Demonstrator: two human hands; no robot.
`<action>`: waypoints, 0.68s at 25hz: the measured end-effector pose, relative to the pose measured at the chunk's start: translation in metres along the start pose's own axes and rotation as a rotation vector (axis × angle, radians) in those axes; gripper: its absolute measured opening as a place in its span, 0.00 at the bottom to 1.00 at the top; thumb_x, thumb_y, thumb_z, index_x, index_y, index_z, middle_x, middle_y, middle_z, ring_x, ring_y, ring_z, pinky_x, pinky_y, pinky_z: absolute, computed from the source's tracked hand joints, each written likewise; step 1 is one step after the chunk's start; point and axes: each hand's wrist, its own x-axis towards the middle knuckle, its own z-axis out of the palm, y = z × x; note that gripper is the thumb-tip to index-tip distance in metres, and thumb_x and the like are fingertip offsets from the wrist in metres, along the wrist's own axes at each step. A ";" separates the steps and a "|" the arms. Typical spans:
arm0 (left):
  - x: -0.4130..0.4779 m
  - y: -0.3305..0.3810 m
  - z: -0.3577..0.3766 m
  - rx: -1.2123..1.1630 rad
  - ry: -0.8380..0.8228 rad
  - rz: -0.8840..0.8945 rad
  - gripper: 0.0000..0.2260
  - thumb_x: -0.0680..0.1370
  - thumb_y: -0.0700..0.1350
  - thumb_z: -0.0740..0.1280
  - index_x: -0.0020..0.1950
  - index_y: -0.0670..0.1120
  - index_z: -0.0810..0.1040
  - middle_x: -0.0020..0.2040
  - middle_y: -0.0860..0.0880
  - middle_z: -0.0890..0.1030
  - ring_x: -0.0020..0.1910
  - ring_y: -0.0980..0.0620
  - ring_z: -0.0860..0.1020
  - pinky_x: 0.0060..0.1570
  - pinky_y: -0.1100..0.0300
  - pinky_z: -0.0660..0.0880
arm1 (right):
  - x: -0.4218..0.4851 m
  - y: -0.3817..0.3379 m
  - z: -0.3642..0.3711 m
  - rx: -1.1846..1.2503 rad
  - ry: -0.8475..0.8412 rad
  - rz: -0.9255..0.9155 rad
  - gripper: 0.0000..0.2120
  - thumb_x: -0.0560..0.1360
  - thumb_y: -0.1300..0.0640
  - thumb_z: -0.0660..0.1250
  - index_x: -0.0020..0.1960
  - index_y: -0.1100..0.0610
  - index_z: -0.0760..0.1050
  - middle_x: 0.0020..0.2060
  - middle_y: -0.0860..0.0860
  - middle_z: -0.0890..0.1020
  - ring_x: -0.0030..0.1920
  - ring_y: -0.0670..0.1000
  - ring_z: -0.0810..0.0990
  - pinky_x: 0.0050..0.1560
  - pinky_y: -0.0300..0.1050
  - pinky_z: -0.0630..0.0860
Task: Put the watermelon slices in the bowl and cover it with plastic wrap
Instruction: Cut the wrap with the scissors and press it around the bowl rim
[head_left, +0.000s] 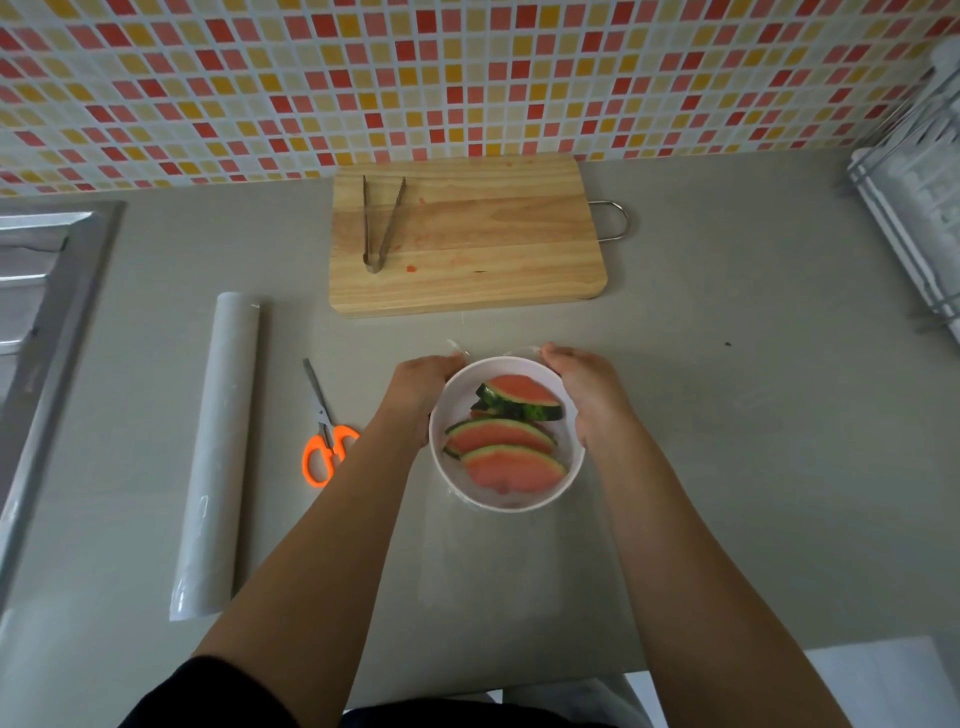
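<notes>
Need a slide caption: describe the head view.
Left hand and right hand hold plastic wrap over a bowl of watermelon slices.

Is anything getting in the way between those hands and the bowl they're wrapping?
Nothing visible does. The left hand and right hand are at the far rim of the bowl, holding plastic wrap; scissors and the roll lie apart on its left.

Dim, soft light; wide-angle edge distortion.

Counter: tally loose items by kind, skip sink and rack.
watermelon slices: 3 showing
bowl: 1
wrap sheet over bowl: 1
wrap roll: 1
scissors: 1
tongs: 1
cutting board: 1
Total: 9
</notes>
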 end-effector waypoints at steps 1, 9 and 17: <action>0.000 -0.002 0.000 0.033 -0.007 0.001 0.02 0.75 0.38 0.68 0.42 0.42 0.78 0.34 0.47 0.79 0.32 0.51 0.76 0.32 0.63 0.74 | -0.002 0.000 0.000 0.023 0.024 -0.011 0.05 0.73 0.59 0.68 0.48 0.55 0.80 0.36 0.48 0.81 0.30 0.44 0.80 0.27 0.32 0.72; 0.007 -0.005 -0.001 0.245 0.240 0.192 0.15 0.73 0.32 0.61 0.42 0.50 0.82 0.47 0.48 0.83 0.47 0.46 0.80 0.50 0.53 0.78 | -0.004 0.000 0.001 0.002 0.091 -0.034 0.23 0.68 0.69 0.57 0.52 0.46 0.78 0.48 0.52 0.81 0.37 0.49 0.79 0.30 0.36 0.73; 0.000 -0.010 -0.014 0.144 -0.115 0.457 0.05 0.75 0.35 0.68 0.48 0.43 0.81 0.38 0.50 0.82 0.33 0.60 0.79 0.34 0.67 0.75 | -0.001 0.000 0.001 -0.044 0.068 -0.049 0.20 0.67 0.70 0.58 0.43 0.47 0.79 0.36 0.52 0.79 0.28 0.49 0.75 0.26 0.36 0.71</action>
